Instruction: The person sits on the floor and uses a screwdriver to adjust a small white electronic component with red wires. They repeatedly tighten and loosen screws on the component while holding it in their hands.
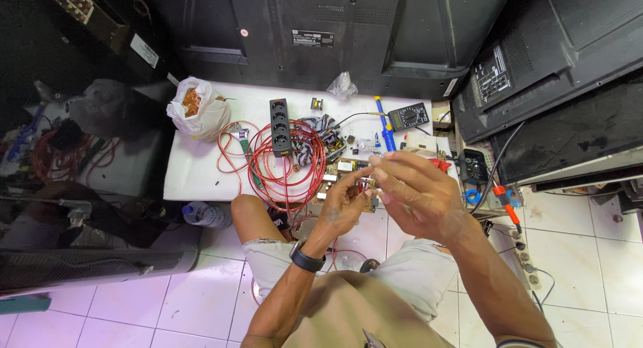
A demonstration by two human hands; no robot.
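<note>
My left hand (345,204) and my right hand (415,190) meet above my lap, fingertips pinched together on a small electronic part (370,183) held between them. The part is mostly hidden by my fingers. A dark watch sits on my left wrist. Just beyond my hands a brown circuit board (343,168) lies at the near edge of a low white table (194,167), partly covered by my hands.
On the table lie a coil of red wire (284,170), a black power strip (279,127), a white bag of copper scrap (197,107), a multimeter (408,115) and a blue-handled tool (386,130). Dark television backs stand behind and at right. An orange-handled screwdriver (507,206) lies on the tiled floor.
</note>
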